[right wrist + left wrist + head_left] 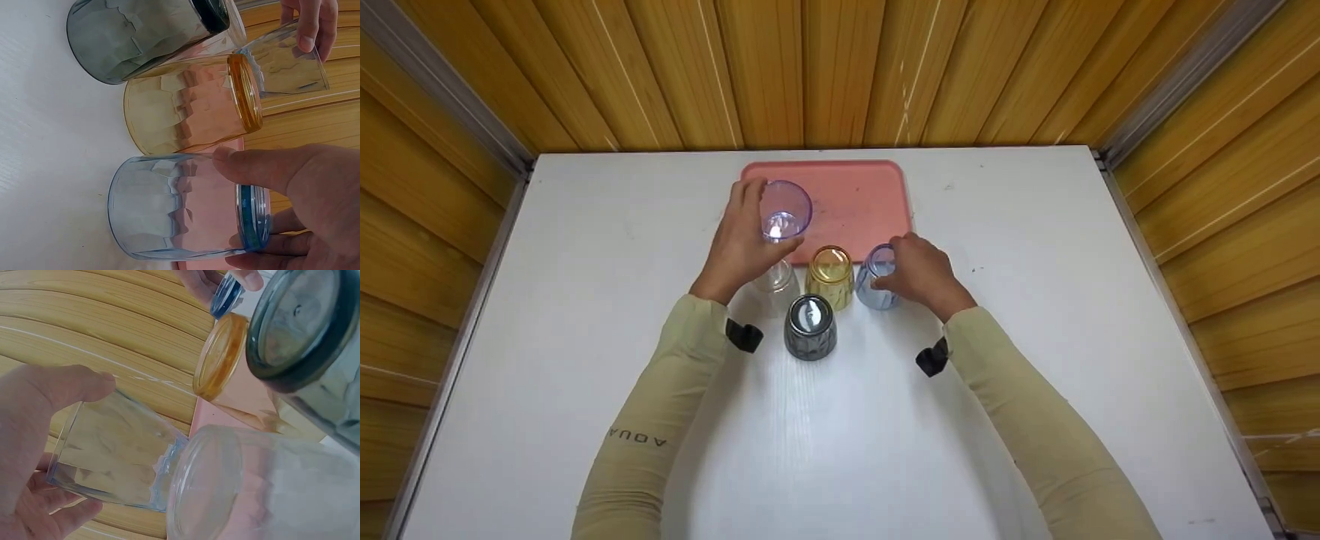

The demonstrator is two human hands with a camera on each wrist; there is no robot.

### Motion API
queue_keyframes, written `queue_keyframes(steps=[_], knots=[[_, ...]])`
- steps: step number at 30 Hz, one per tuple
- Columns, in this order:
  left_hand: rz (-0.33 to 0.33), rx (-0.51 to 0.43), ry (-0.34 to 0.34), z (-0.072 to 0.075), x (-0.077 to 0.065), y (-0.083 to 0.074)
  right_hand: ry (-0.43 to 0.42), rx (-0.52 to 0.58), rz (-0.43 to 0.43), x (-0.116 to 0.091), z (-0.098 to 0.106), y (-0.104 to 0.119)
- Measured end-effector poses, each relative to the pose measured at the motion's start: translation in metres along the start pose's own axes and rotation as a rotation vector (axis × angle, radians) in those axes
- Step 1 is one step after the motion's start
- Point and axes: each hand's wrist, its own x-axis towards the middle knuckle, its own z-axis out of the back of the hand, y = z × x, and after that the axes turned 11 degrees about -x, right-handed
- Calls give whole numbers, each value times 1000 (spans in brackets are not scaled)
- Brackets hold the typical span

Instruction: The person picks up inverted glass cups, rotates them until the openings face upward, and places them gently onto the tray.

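Observation:
My left hand [741, 249] holds a purple-tinted clear cup [786, 208] by its sides, mouth up, raised at the left part of the pink tray [862, 202]. The thumb and fingers of my right hand [926, 274] grip a light blue cup [169, 208] near its base; it stands upside down on the table. Beside it, an upside-down amber cup [831, 279] stands in the middle. A colourless cup [219, 484] is inverted below my left hand, partly hidden in the head view. Nearest the person is an inverted dark grey cup [810, 328].
The white table [1020, 225] carries the tray near its back edge, just behind the row of cups. Wood-patterned panels [840, 75] enclose the back and both sides. A black wrist device [745, 335] sits at the left sleeve, another black device [932, 358] at the right.

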Motion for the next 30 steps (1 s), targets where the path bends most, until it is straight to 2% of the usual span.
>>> queue_keyframes(steps=[11,20,30], knots=[[17,18,1,0,2,10,-3,-6,-1,0,0,0],[0,6,-13,-2,3,16,-4,-31,3,-1,1,1],[44,-5,-5,-5,4,20,8,-10,-28,0,-1,2]])
